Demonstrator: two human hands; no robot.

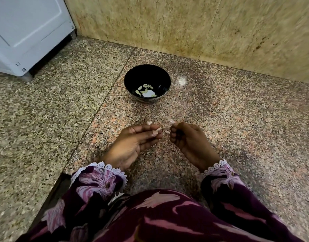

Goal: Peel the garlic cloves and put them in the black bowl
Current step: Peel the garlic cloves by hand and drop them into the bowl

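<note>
— Two hands over the granite floor (pixel 237 119), close together at about six o'clock from the black bowl (pixel 147 72). What has each got?

— Left hand (pixel 132 145) lies palm up, fingers fairly straight, thumb laid across their tips. A pale garlic clove (pixel 156 132) is pinched between thumb and fingertips. Right hand (pixel 190 142) is curled into a loose fist, its fingertips pinching a thin pale scrap of garlic skin (pixel 167 132) just beside the clove. Whether that scrap is joined to the clove I cannot tell; it is small and blurred.

— And the bowl?

— Upright on the floor, well apart from the hands, at twelve o'clock from them. Several peeled cloves (pixel 145 89) lie in its bottom, toward its six o'clock side, around a bright white glare.

— Anything loose on the floor?

— Bits of papery peel (pixel 149 122), just beyond the fingertips, between hands and bowl. A pale shiny spot (pixel 181 81) sits at three o'clock from the bowl; could be a reflection, I cannot say.

— Surroundings?

— Beige marble wall (pixel 202 23) runs behind the bowl. At ten o'clock, a white appliance (pixel 27 32) stands in the corner on a short foot. Both wrists wear dark purple floral sleeves (pixel 97 182) with white lace cuffs, and the same cloth covers the lap at the bottom edge.
</note>
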